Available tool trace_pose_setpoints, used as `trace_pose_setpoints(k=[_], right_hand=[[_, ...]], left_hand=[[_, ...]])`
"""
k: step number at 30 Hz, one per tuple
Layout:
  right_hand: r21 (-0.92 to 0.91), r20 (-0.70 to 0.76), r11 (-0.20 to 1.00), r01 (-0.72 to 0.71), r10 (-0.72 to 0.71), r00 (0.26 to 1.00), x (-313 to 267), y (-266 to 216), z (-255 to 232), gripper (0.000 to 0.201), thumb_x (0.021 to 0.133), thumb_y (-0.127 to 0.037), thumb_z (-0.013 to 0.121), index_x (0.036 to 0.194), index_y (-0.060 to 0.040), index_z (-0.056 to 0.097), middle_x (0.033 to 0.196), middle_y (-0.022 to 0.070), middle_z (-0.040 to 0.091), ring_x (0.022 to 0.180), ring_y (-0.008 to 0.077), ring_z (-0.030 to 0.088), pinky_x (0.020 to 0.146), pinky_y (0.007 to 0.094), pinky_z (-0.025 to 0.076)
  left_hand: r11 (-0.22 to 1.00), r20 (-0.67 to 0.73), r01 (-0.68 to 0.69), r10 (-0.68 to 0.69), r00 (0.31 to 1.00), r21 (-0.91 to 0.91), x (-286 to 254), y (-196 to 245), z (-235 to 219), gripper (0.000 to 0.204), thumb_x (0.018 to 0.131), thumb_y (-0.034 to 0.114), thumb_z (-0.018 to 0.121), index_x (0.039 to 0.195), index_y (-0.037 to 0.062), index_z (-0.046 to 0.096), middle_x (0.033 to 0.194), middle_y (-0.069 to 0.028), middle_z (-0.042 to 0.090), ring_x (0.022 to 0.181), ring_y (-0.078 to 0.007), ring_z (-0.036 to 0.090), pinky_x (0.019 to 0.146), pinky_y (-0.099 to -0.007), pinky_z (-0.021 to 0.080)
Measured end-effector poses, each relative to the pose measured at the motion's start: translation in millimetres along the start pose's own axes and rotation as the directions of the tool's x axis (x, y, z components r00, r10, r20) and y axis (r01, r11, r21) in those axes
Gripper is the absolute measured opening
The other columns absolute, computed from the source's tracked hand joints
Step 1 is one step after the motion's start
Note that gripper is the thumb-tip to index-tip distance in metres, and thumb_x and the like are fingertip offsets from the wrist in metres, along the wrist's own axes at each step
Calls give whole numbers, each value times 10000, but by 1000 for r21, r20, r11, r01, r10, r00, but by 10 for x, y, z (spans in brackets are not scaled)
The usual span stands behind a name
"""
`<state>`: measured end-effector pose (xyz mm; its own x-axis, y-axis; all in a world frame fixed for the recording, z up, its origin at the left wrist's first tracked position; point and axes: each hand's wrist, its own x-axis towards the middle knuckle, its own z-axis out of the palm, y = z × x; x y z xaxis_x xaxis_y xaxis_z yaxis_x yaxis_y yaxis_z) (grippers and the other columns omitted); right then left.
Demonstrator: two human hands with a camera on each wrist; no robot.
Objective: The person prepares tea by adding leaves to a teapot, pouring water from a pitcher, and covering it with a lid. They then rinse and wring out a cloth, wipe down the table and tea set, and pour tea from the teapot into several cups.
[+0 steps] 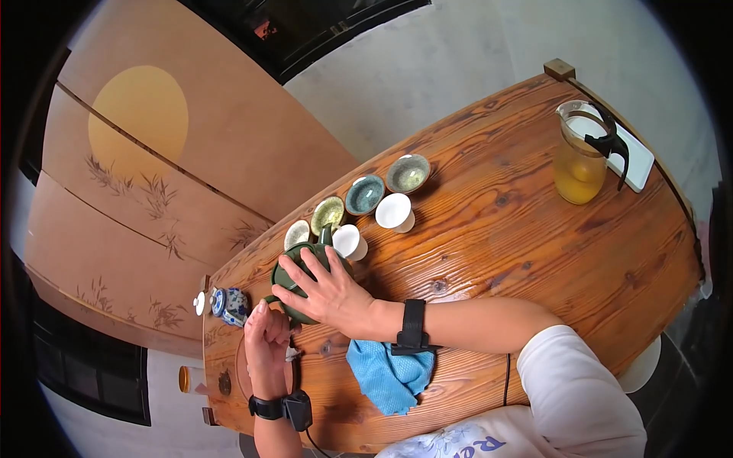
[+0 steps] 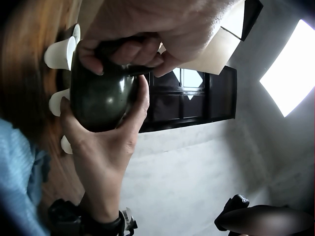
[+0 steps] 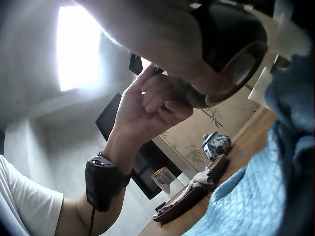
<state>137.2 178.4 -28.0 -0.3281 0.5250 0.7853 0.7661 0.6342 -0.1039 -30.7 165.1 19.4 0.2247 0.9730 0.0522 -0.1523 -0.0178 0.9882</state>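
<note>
A dark green teapot (image 1: 284,269) is held in both hands above the table, tilted, with its spout (image 1: 326,233) toward the cups. My left hand (image 1: 267,336) curls its fingers round the handle, which the left wrist view shows close up. My right hand (image 1: 336,299) grips the body, fingers spread over its top side in the head view. Just beyond the pot stand a pale cup (image 1: 296,233), a yellow-green cup (image 1: 328,212), a teal cup (image 1: 365,195) and a grey cup (image 1: 408,174). Nearer are two white cups, one white cup (image 1: 395,213) lying farther right.
A crumpled blue cloth (image 1: 391,375) lies near the front edge. At the far right stand a glass pitcher (image 1: 580,164) of amber liquid and a white tray (image 1: 637,160). Left are a blue-and-white jar (image 1: 230,305) and a brown tray (image 3: 187,200) with a rag.
</note>
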Motion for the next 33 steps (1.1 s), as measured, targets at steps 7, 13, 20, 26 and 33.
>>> trace_pose_setpoints(k=[7, 13, 20, 26, 33], right_hand=[[10, -57, 998, 68, -68, 996, 84, 100, 7, 468, 719, -165, 569, 1178, -157, 478, 1283, 170, 328, 1121, 373, 361, 881, 568, 341], [-30, -157, 996, 80, -83, 984, 274, 229, -52, 441, 711, -167, 573, 1144, -165, 493, 1275, 155, 341, 1118, 364, 366, 884, 569, 340], [-26, -118, 996, 86, -89, 989, 383, 621, -88, 544, 646, -84, 626, 1162, -167, 473, 1266, 141, 336, 1121, 354, 362, 873, 538, 359], [-10, -67, 999, 34, -34, 997, 340, 863, -39, 620, 613, -42, 651, 1186, -165, 451, 1290, 147, 319, 1125, 337, 375, 891, 506, 359], [-10, -73, 1000, 27, -27, 997, 284, 924, 39, 559, 623, -69, 649, 1148, -165, 479, 1254, 141, 366, 1110, 338, 388, 885, 517, 361]], left_hand=[[1000, -72, -25, 26, 997, 14, 31, -6, 77, 392, 912, 280, 382, 554, 152, 284, 463, 55, 197, 418, -80, 221, 501, -289, 351], [991, 50, -136, 136, 989, -13, 218, 68, 80, 392, 918, 283, 373, 560, 152, 284, 465, 57, 178, 418, -81, 202, 512, -288, 347], [993, 128, -107, 113, 985, -47, 602, 124, 262, 392, 926, 280, 361, 563, 154, 282, 470, 54, 172, 425, -79, 196, 525, -291, 373], [998, 138, -41, 47, 989, -45, 889, 30, 317, 403, 921, 294, 379, 554, 158, 281, 461, 48, 174, 419, -85, 193, 526, -295, 385], [999, 117, -10, 15, 993, -44, 947, -111, 303, 409, 918, 312, 385, 552, 161, 281, 461, 50, 168, 419, -86, 185, 509, -287, 368]])
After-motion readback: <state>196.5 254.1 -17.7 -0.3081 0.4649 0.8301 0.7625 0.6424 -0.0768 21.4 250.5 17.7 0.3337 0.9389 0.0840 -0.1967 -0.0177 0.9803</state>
